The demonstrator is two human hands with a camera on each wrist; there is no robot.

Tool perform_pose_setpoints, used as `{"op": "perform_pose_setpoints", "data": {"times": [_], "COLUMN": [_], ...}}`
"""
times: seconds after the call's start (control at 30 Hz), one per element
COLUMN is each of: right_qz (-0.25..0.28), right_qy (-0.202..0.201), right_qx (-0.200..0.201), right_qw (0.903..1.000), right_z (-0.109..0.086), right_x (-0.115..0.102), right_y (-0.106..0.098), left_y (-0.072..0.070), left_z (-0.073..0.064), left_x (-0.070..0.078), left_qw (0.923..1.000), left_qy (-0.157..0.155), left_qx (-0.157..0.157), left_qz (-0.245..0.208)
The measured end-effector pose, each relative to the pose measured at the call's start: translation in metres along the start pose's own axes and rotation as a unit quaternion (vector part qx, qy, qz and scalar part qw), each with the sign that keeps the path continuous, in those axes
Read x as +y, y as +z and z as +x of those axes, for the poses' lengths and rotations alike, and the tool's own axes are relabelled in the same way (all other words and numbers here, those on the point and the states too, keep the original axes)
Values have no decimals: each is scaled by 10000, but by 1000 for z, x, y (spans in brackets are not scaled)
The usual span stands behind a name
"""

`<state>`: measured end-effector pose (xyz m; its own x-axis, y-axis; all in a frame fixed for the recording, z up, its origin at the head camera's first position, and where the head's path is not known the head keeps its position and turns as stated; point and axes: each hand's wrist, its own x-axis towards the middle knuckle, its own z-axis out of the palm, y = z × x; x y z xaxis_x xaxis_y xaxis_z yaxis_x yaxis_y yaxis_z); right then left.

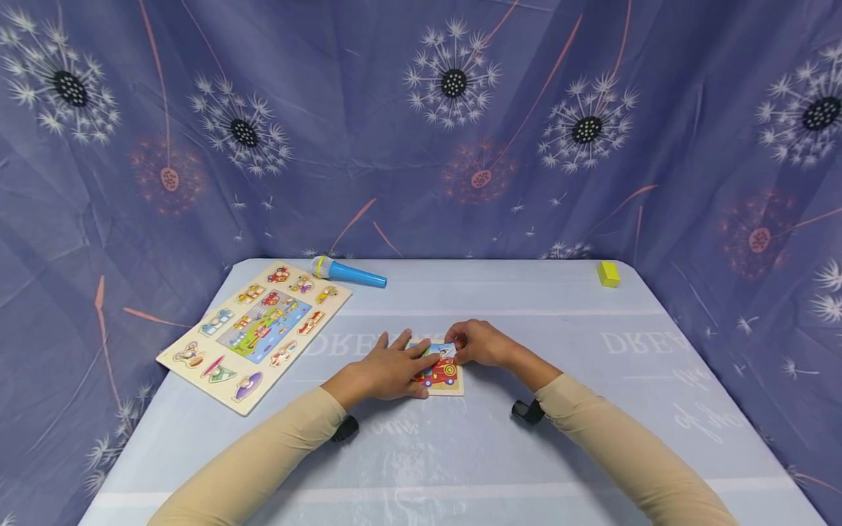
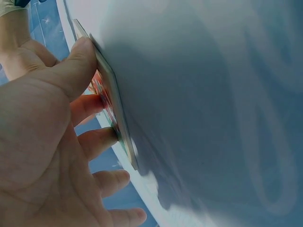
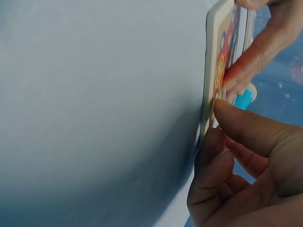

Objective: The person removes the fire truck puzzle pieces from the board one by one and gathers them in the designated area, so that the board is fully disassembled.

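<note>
A small wooden jigsaw puzzle [image 1: 442,381] with a red vehicle picture lies on the table in front of me. My left hand [image 1: 388,369] rests on its left side, fingers spread and fairly straight; the left wrist view shows the thumb and two fingertips touching the puzzle board [image 2: 113,97]. At the upper right corner, my right hand [image 1: 483,342] pinches a light blue puzzle piece [image 1: 447,349] between thumb and curled fingers. In the right wrist view, the right thumb [image 3: 241,118] lies at the board's edge, and the fingers hide most of the piece.
A larger wooden peg puzzle [image 1: 226,332] with vehicle pieces lies at the table's left. Behind it, near the back edge, is a blue toy microphone [image 1: 355,275]. A yellow block [image 1: 608,275] stands at the back right. Patterned curtains surround the table [image 1: 460,467].
</note>
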<state>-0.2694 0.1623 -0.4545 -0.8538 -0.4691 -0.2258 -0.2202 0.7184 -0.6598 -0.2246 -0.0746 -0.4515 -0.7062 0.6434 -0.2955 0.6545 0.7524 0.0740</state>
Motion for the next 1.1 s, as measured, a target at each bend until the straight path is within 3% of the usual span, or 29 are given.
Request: {"op": "perform_pose_setpoints", "data": {"times": [0.23, 0.6, 0.77, 0.87, 1.1], "right_qz": [286, 822, 778, 824, 871], "right_qy": [-35, 662, 896, 1094, 1105], "right_qx": [139, 419, 564, 640, 595], "right_qw": [9995, 9935, 9913, 9885, 9883], "right_z": [-11, -38, -53, -59, -59], "right_x": [24, 89, 118, 130, 139], "right_y": [-23, -77, -98, -105, -108], "left_y": [-1, -1, 0, 2, 3], "left_z": [1, -1, -1, -1, -1], "left_x": [-1, 0, 1, 1, -1], "left_qw": [9999, 9995, 9991, 9989, 9987], "left_qy": [62, 145, 170, 186, 227], "left_qx": [107, 205, 186, 192, 264], "left_qz": [-55, -215, -336, -377, -360]}}
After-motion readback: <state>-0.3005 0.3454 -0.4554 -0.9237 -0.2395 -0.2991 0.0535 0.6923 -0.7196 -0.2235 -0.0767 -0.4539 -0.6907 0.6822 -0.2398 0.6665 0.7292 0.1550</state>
